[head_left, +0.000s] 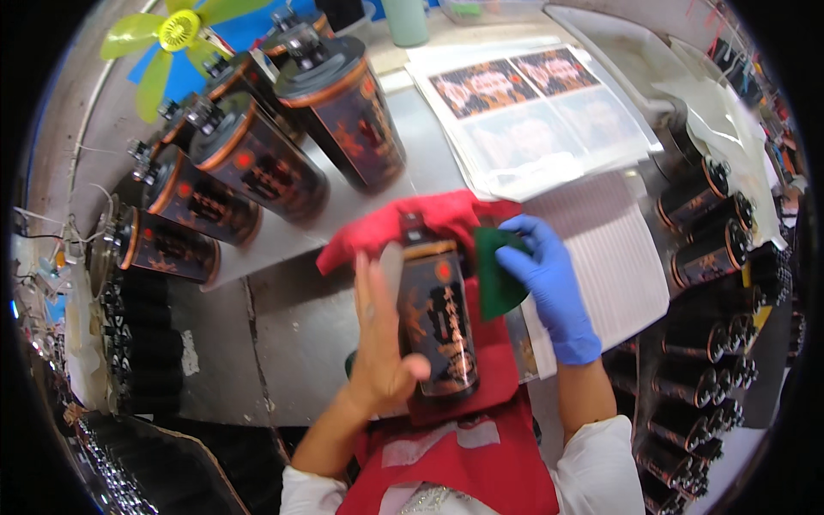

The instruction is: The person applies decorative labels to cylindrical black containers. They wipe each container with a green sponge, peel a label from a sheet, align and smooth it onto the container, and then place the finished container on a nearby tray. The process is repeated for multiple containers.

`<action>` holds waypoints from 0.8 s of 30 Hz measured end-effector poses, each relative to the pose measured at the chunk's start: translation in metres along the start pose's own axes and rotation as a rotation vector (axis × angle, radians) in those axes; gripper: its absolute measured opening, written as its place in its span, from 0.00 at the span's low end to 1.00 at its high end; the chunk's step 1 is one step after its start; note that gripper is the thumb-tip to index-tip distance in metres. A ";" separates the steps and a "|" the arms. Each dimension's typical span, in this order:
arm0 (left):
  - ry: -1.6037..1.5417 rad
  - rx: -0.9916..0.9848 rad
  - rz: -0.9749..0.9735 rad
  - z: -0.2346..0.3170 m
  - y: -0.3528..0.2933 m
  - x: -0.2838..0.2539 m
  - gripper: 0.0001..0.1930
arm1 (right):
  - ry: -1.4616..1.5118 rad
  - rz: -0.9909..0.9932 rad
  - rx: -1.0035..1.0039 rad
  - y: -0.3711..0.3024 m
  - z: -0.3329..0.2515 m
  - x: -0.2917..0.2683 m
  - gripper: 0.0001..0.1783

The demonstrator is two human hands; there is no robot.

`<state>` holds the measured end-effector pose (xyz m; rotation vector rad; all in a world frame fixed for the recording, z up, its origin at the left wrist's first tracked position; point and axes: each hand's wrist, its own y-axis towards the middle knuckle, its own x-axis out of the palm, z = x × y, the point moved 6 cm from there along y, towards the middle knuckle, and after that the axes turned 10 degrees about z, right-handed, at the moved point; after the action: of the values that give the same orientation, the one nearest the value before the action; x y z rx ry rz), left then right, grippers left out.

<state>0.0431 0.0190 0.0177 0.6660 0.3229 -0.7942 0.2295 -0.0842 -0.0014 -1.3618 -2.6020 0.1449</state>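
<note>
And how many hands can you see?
2: the bare left hand, beside the upright-printed black canister, and the right hand, in a blue glove, holding a green cloth.

From here I can't tell whether the left hand (378,343) touches the bottle (436,318), whose left edge it partly covers. The gloved right hand (548,287) hides some of the green pad (494,292). My top edge clips the fan (178,31); the farther bottles (687,382) on the right are too small to count.
</note>
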 end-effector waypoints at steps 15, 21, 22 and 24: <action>0.208 0.207 0.029 0.038 0.004 -0.009 0.37 | -0.331 0.758 0.440 -0.164 0.156 -0.162 0.18; 0.081 0.093 0.160 0.014 -0.039 -0.033 0.32 | -0.059 0.828 0.192 -0.145 0.152 -0.140 0.23; 0.057 0.068 0.200 0.012 -0.046 -0.039 0.32 | -0.071 0.744 0.257 -0.150 0.150 -0.143 0.22; 0.034 0.044 0.185 0.008 -0.055 -0.042 0.30 | -0.095 0.580 0.376 -0.161 0.136 -0.144 0.21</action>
<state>-0.0255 0.0084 0.0216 0.7402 0.2702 -0.6151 0.1499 -0.2937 -0.1241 -1.9314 -2.0175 0.7530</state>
